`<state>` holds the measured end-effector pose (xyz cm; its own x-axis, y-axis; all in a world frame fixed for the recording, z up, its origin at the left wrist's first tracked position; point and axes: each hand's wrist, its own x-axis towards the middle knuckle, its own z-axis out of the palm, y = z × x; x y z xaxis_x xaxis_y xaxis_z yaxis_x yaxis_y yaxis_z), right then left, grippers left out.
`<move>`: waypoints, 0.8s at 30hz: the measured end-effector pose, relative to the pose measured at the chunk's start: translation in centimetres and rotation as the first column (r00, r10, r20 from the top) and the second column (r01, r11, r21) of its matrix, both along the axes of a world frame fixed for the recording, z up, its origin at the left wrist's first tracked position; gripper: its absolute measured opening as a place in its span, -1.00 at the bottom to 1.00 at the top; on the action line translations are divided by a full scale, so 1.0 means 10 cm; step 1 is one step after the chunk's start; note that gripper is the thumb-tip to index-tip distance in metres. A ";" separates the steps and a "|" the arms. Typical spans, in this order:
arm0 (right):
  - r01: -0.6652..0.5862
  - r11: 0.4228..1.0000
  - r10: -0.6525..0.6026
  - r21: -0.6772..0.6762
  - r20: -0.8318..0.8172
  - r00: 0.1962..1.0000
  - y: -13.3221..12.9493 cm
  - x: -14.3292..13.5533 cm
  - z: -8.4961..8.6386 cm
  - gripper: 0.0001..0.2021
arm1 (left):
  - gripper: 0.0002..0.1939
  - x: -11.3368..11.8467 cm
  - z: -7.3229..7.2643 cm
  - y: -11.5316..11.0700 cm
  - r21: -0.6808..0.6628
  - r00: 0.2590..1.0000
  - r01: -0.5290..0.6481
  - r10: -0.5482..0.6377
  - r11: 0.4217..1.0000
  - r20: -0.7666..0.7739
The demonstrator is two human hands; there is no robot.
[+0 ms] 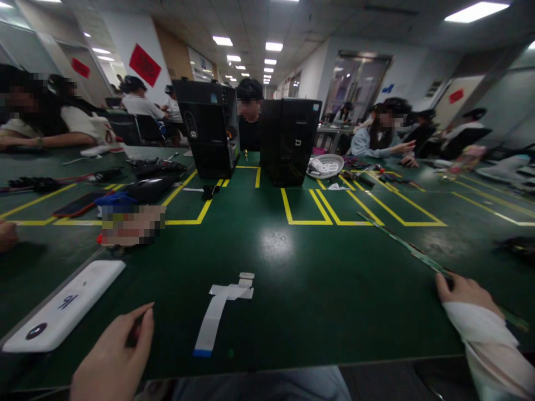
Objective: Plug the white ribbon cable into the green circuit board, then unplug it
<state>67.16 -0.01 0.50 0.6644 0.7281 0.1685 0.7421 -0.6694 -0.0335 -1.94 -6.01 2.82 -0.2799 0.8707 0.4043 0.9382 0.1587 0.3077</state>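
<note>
On the green table, a white flat ribbon cable (pixel 212 320) with a blue end lies near the front edge. My left hand (pixel 119 348) is to its left, thumb and fingertips curved towards each other; whether anything small is between them cannot be made out. At the right, my right hand (pixel 468 295) is closed on the near part of a long thin green circuit strip (pixel 412 249), which slants away to the far left. A white device (pixel 69 306) with a dark round spot lies left of my left hand.
Two black computer towers (pixel 211 131) (pixel 288 142) stand at the back centre. A white basket (pixel 326 166) is right of them. Cables, a blue object (pixel 117 199) and a dark phone-like slab (pixel 77 205) lie at the left. Several people sit around.
</note>
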 end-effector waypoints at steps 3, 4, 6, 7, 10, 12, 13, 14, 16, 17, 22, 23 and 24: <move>0.029 0.999 -0.029 0.017 -0.026 0.999 -0.03 0.11 0.03 -0.28 | -0.50 0.12 0.08 0.24 -0.045 1.000 0.020 -0.020 0.999 -0.014; 0.040 0.999 -0.039 0.022 -0.037 0.999 -0.04 0.12 0.06 -0.28 | -0.46 0.13 0.08 0.31 -0.053 0.999 0.040 -0.042 0.998 -0.029; 0.073 0.997 -0.071 0.039 -0.045 0.996 -0.05 0.12 0.11 -0.27 | -0.40 0.11 0.04 0.43 -0.050 0.994 0.079 -0.082 0.996 -0.076; 0.107 0.993 -0.104 0.048 -0.045 0.994 -0.05 0.11 0.13 -0.26 | -0.38 0.10 0.01 0.47 -0.050 0.990 0.092 -0.096 0.995 -0.099; 0.251 0.966 -0.248 0.068 -0.051 0.967 -0.05 0.10 0.14 -0.23 | -0.36 0.05 -0.09 0.54 -0.086 0.984 0.096 -0.107 0.992 -0.140; 0.314 0.947 -0.309 0.073 -0.072 0.948 -0.04 0.14 0.11 -0.24 | -0.36 0.03 -0.13 0.56 -0.138 0.985 0.069 -0.089 0.988 -0.147; 0.325 0.942 -0.319 0.080 -0.082 0.944 -0.04 0.16 0.08 -0.25 | -0.36 0.03 -0.15 0.57 -0.160 0.986 0.056 -0.081 0.985 -0.149; 0.328 0.941 -0.320 0.085 -0.095 0.943 -0.03 0.20 0.06 -0.26 | -0.36 0.03 -0.16 0.57 -0.176 0.985 0.050 -0.077 0.983 -0.151; 0.313 0.945 -0.301 0.094 -0.119 0.946 -0.02 0.27 0.03 -0.26 | -0.36 0.03 -0.19 0.58 -0.189 0.983 0.059 -0.089 0.980 -0.160; 0.290 0.952 -0.277 0.097 -0.128 0.952 0.00 0.31 0.02 -0.24 | -0.36 0.03 -0.20 0.59 -0.186 0.981 0.066 -0.098 0.980 -0.166; 0.086 0.996 -0.083 0.017 -0.116 0.990 0.16 0.51 0.05 -0.25 | -0.35 0.02 -0.25 0.59 -0.175 0.973 0.092 -0.126 0.980 -0.194; 0.029 1.000 -0.030 -0.010 -0.091 0.995 0.21 0.57 0.05 -0.29 | -0.35 0.01 -0.26 0.60 -0.170 0.972 0.095 -0.129 0.981 -0.198; -0.033 0.999 0.032 -0.014 -0.033 0.999 0.26 0.63 0.04 -0.35 | -0.35 0.00 -0.27 0.60 -0.164 0.971 0.097 -0.130 0.982 -0.202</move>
